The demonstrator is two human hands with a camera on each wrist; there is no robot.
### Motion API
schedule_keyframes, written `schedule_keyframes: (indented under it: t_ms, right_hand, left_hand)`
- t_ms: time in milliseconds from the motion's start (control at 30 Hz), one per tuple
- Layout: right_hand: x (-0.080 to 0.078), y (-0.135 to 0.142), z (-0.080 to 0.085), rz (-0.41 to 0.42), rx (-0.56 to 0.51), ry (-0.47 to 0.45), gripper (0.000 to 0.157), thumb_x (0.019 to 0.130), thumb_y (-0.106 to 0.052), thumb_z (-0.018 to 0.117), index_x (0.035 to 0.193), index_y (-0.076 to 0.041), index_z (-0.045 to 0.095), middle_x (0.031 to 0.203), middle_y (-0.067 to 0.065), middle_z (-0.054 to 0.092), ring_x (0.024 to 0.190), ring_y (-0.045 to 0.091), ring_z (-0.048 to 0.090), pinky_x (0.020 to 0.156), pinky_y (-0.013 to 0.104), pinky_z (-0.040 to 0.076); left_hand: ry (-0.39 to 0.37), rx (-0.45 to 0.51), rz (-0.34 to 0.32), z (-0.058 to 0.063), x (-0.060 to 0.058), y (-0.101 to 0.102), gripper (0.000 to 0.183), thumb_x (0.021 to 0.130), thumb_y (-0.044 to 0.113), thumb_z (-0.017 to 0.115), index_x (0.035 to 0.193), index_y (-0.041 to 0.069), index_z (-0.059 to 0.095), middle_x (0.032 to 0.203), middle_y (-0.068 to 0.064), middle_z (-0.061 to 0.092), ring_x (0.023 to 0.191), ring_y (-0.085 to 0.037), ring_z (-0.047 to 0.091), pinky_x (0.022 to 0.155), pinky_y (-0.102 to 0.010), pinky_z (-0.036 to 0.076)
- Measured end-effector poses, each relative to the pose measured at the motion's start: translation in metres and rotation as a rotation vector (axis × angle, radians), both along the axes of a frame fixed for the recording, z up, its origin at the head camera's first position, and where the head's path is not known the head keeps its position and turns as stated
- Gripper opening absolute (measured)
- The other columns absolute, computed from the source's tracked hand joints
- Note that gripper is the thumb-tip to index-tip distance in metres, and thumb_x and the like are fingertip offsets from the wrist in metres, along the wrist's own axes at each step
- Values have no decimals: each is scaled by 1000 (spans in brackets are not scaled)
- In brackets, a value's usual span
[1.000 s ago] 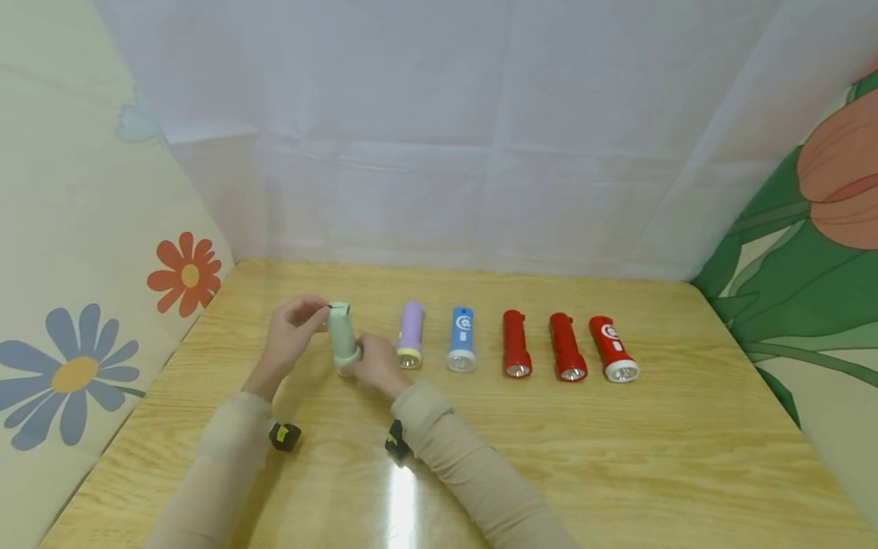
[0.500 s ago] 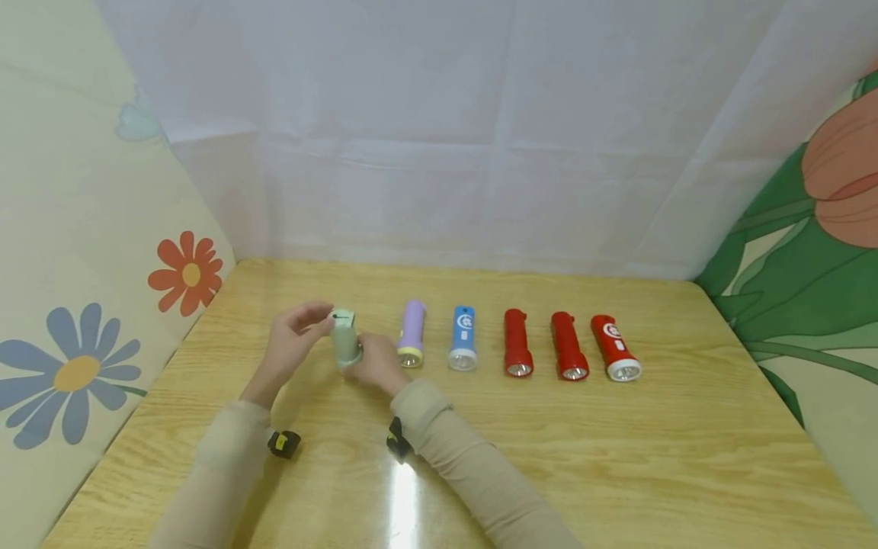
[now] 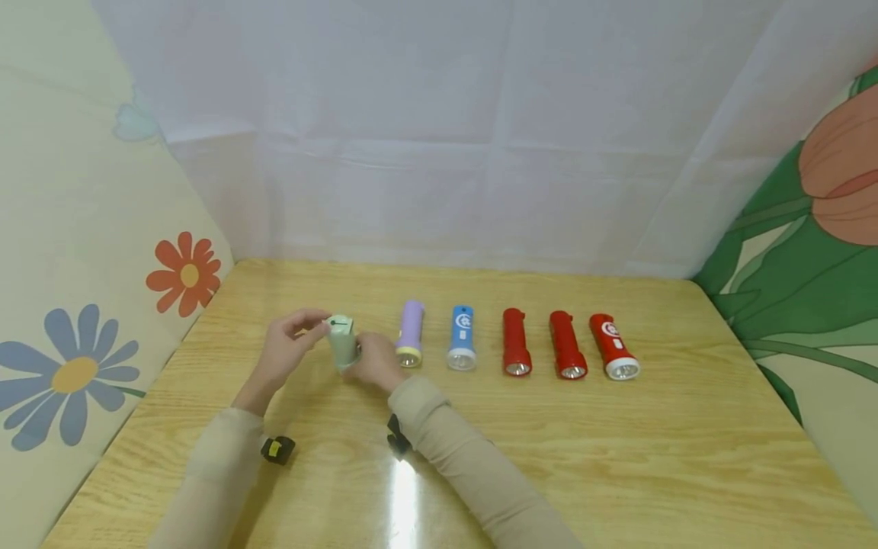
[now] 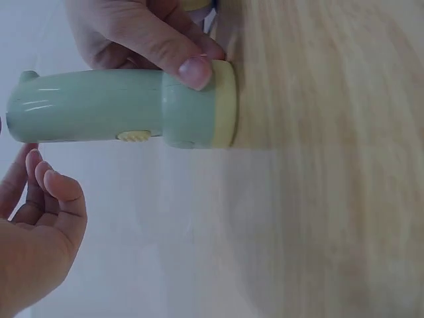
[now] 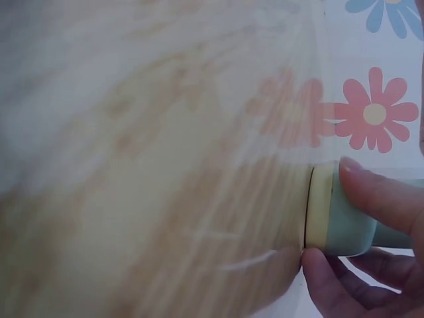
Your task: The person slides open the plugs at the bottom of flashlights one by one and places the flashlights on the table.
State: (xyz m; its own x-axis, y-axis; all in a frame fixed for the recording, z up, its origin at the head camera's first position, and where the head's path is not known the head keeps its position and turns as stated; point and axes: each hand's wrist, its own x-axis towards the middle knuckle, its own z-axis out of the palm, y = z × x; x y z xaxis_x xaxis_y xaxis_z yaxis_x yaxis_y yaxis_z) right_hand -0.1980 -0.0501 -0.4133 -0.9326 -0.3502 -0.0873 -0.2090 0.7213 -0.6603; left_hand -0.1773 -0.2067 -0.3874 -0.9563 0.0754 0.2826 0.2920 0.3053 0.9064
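A pale green flashlight [image 3: 343, 343] with a cream rim stands about upright at the table's left, tail up, its rim end at or just above the wood. My right hand [image 3: 376, 362] grips its wide head, thumb [image 4: 195, 71] on one side and fingers curled round the other. At the tail, my left hand [image 3: 284, 347] pinches the edge between thumb and forefinger; the other fingers [image 4: 63, 189] curl loosely away from the body. A cream switch [image 4: 134, 136] shows on the flashlight's side. The lens is hidden, facing down.
Rightward in a row lie a purple flashlight [image 3: 411, 332], a blue one [image 3: 463, 335], two all-red ones [image 3: 515, 339] [image 3: 566, 343] and a red one with a white rim [image 3: 612, 343]. A white cloth [image 3: 439, 152] hangs behind the wooden table [image 3: 617, 457].
The green flashlight has tipped from leaning away to nearly upright, its tail end coming up toward the camera. My left hand has followed the tail slightly nearer; my right hand has stayed at the head.
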Motion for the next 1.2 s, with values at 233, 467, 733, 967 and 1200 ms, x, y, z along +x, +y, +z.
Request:
schedule_keyframes:
  t_ms: [233, 467, 733, 967, 1200]
  right_hand:
    - [-1, -1, 1, 8, 5, -12, 47, 62, -15, 84, 103, -4, 63, 95, 5, 65, 85, 17, 59, 78, 27, 48]
    - [-2, -3, -1, 7, -1, -6, 47, 61, -16, 85, 101, -5, 64, 94, 3, 65, 84, 15, 59, 76, 25, 47]
    - [-1, -2, 0, 4, 4, 6, 46, 60, -15, 84, 100, -4, 64, 91, 4, 66, 80, 15, 59, 74, 24, 48]
    - [-1, -1, 0, -8, -18, -9, 47, 60, -13, 84, 101, -4, 63, 92, 4, 65, 80, 15, 58, 75, 25, 48]
    - [-2, -1, -1, -9, -1, -2, 47, 59, -14, 85, 100, -4, 64, 91, 3, 66, 80, 14, 58, 74, 25, 48]
  left_hand:
    - [-152, 26, -23, 5, -4, -1, 33, 93, 20, 54, 107, -9, 58, 83, 12, 59, 75, -13, 47, 63, -23, 43]
    - [-214, 73, -25, 7, -5, 0, 21, 91, 18, 56, 97, -1, 63, 74, 6, 53, 68, -10, 44, 59, -23, 41]
    - [-244, 42, -13, 9, -7, 1, 24, 90, 19, 59, 97, -4, 62, 73, 6, 55, 70, -10, 46, 62, -25, 42]
    - [-238, 25, -41, 10, -12, 0, 12, 89, 17, 59, 90, 6, 65, 75, 7, 59, 65, -9, 46, 57, -23, 40]
    - [-242, 71, -111, 9, -15, -3, 13, 91, 12, 56, 98, 9, 66, 60, 8, 49, 50, -5, 36, 48, -19, 34]
